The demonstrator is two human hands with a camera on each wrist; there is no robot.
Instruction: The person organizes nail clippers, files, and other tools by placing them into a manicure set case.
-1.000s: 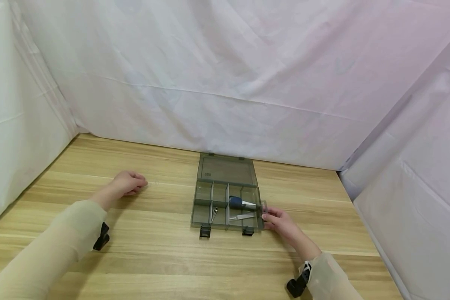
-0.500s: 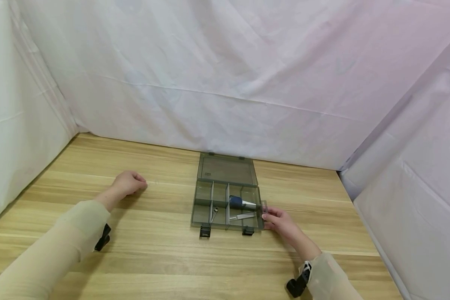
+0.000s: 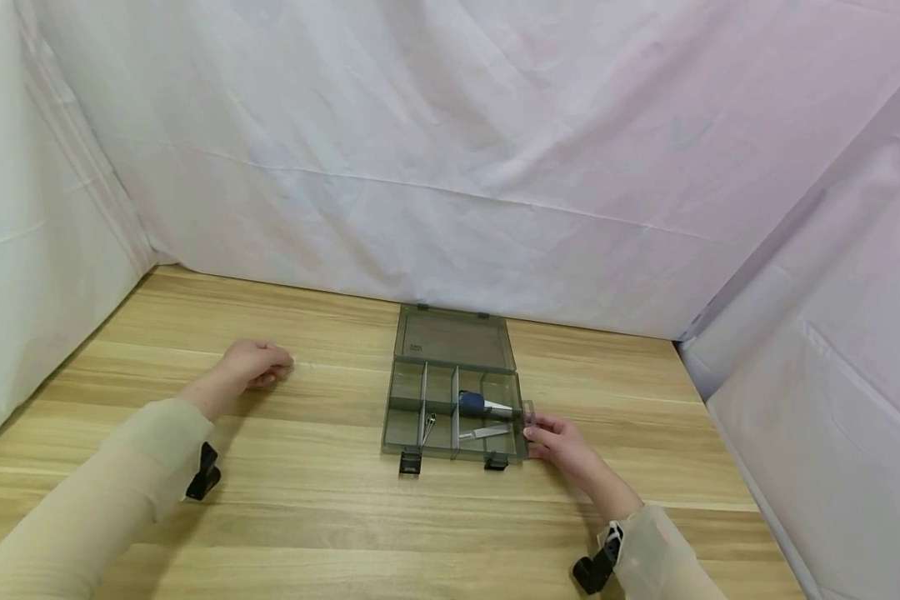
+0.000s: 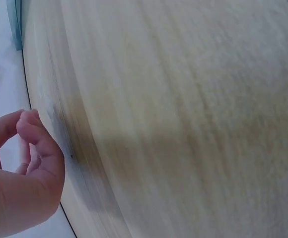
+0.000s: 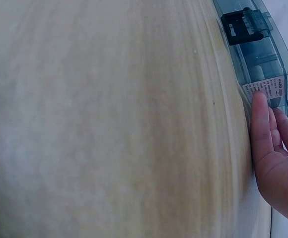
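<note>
A smoky clear compartment box (image 3: 420,392) lies open on the wooden table (image 3: 307,500), its lid (image 3: 453,340) flat behind it. Inside lie a blue-handled tool (image 3: 480,407), a silver piece (image 3: 483,433) and a small metal clip (image 3: 427,425). My right hand (image 3: 558,442) touches the box's right wall with straight fingers (image 5: 263,124), right by the label on the box (image 5: 260,54). My left hand (image 3: 251,364) rests on the table well left of the box. Its fingers (image 4: 32,134) are loosely curled and hold nothing.
White cloth walls (image 3: 450,167) close in the table at the back, left and right. Two black latches (image 3: 410,462) hang off the box's front edge. Bare wood stretches in front of the box and between the hands.
My left hand has shifted very slightly on the table. The right hand and the box have not moved.
</note>
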